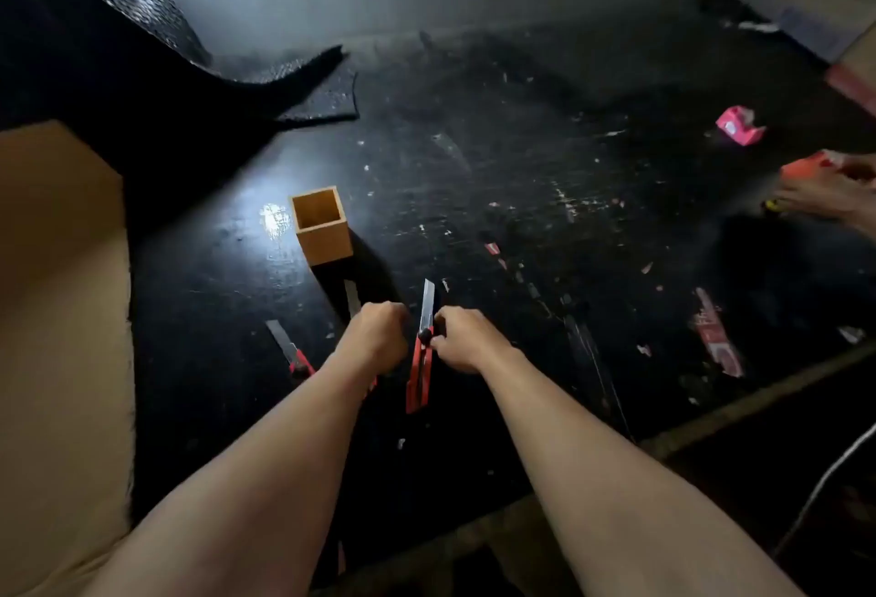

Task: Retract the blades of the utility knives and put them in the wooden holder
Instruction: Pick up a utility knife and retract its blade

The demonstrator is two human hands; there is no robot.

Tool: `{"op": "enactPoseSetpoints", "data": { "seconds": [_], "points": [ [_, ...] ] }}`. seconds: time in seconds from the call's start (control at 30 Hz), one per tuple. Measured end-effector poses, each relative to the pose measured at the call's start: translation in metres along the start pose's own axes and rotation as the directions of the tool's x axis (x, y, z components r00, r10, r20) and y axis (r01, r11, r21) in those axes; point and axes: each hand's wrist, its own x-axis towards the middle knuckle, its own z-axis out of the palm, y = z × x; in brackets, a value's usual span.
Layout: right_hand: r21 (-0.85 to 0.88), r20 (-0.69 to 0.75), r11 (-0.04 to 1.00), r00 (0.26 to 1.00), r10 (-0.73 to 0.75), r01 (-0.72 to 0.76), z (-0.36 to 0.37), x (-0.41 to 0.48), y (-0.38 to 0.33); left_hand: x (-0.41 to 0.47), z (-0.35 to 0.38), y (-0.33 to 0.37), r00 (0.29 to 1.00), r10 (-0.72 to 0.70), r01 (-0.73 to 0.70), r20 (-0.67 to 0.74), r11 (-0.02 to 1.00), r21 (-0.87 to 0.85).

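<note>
An empty square wooden holder (pixel 326 243) stands on the black table. Three red utility knives lie or are held in front of it, all with blades out. The left knife (pixel 290 352) lies alone on the table. My left hand (pixel 375 338) is closed over the middle knife, whose blade (pixel 351 298) pokes out toward the holder. My right hand (pixel 462 341) pinches the right knife (pixel 419 376) at its black slider knob, and its long blade points away from me.
Brown cardboard (pixel 57 312) covers the left side. A dark textured mat (pixel 118 32) curls at the back left. A pink box (pixel 739 124) and red scraps (pixel 716 335) lie to the right. Another person's hand (pixel 829 193) reaches in at the right edge.
</note>
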Motion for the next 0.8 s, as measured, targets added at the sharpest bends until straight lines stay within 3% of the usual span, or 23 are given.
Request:
{"op": "enactPoseSetpoints", "data": {
  "seconds": [0.23, 0.4, 0.57, 0.8],
  "points": [
    [0.273, -0.010, 0.959, 0.997, 0.082, -0.076, 0.039, 0.003, 0.020, -0.002, 0.045, 0.002, 0.995, -0.097, 0.099, 0.019, 0.981, -0.165],
    [0.372, -0.049, 0.923, 0.992, 0.120, -0.094, 0.052, 0.005, 0.023, -0.007, 0.054, 0.006, 0.974, -0.225, 0.210, -0.002, 0.911, -0.356],
    [0.448, -0.029, 0.891, 0.994, 0.101, -0.077, 0.050, 0.004, 0.030, -0.012, 0.059, 0.006, 0.950, -0.304, 0.282, 0.070, 0.740, -0.611],
    [0.580, -0.142, 0.809, 0.990, -0.014, 0.094, 0.017, -0.006, 0.008, -0.017, 0.025, -0.003, 0.959, -0.270, 0.212, 0.087, 0.481, -0.851]
  ]
}}
